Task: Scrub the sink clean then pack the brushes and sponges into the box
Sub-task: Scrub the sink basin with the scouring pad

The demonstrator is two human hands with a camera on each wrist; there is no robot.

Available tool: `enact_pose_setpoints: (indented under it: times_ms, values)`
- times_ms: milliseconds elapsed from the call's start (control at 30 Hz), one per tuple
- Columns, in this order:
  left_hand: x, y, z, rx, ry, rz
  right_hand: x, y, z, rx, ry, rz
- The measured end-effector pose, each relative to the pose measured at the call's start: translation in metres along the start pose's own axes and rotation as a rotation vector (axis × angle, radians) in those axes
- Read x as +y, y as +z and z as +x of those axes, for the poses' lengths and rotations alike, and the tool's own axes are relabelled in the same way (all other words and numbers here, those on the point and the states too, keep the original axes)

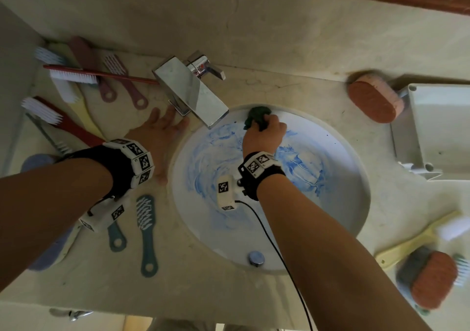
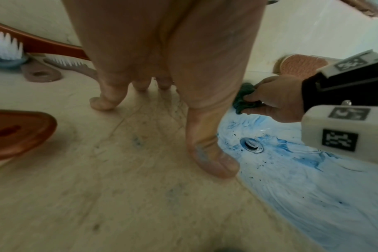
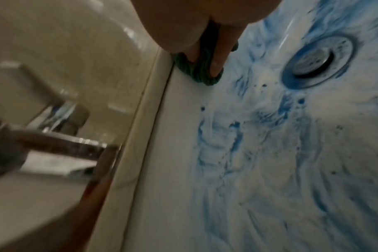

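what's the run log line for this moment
phase: scrubbing | right hand: grips green scrubber at sink rim | left hand: flat on counter | box: unpacked

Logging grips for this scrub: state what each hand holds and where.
Right hand grips a dark green scrubber, bunched under its fingertips. Left hand holds nothing, fingers spread on the counter.

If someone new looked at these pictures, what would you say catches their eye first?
Blue smears swirl across the white sink basin at centre. At its far rim, beside the chrome tap, the right hand grips a dark green scrubber. The left hand rests flat on the counter, with brushes scattered on both sides.
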State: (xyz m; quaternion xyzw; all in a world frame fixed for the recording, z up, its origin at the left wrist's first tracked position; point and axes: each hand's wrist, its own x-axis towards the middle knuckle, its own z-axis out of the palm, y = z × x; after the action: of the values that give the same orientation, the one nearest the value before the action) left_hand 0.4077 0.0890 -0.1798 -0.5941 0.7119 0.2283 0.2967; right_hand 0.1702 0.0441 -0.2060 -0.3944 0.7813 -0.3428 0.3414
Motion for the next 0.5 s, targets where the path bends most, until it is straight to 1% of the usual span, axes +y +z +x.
enact_pose_setpoints:
  times_ms: [167,267,333,367,467,500]
  values:
    - [0.005,-0.005,-0.005,-0.002,-0.008,0.007,0.005,0.018,-0.021,-0.253,-0.269,-0.127]
    - [0.011,-0.011,-0.014,-0.029,-0.034,0.003,0.009,0.016,-0.016,-0.295,-0.353,-0.189]
    - [0.014,-0.014,-0.018,-0.016,-0.039,0.014,0.012,0.007,-0.010,-0.312,-0.366,-0.219]
    - [0.015,-0.015,-0.020,-0.019,-0.047,0.008,0.014,0.002,-0.006,-0.280,-0.326,-0.207]
    - [0.018,-0.017,-0.021,-0.035,-0.078,0.006,0.016,-0.012,0.007,-0.046,-0.105,-0.040]
    - [0.017,-0.017,-0.020,-0.033,-0.066,0.012,0.016,-0.012,0.010,0.014,-0.063,0.008]
